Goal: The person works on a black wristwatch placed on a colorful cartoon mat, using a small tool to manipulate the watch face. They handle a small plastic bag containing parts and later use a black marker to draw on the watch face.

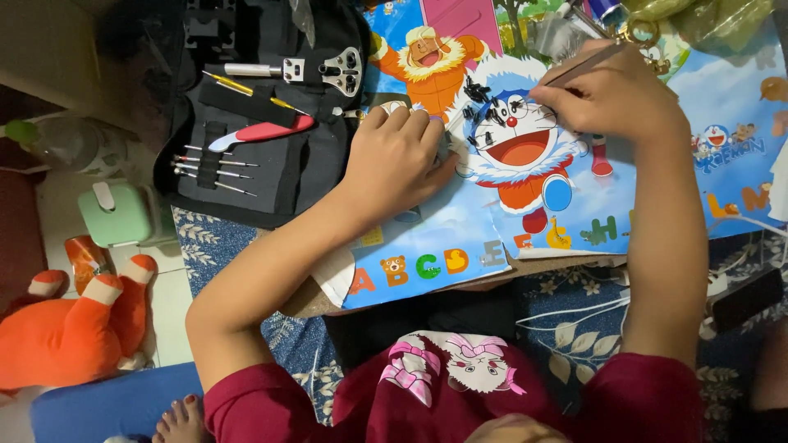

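A cartoon-printed table top fills the centre, an open black tool case at ten o'clock and an orange plush toy at eight; the left hand clenches over a small object, mostly hidden, while the right hand pinches a thin tool aimed toward it

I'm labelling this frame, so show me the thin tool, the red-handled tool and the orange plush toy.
thin tool (579,67), head view, on the shaft above the right hand.
red-handled tool (267,131), head view, on the red handle, in the black kit.
orange plush toy (57,336), head view, on its body.
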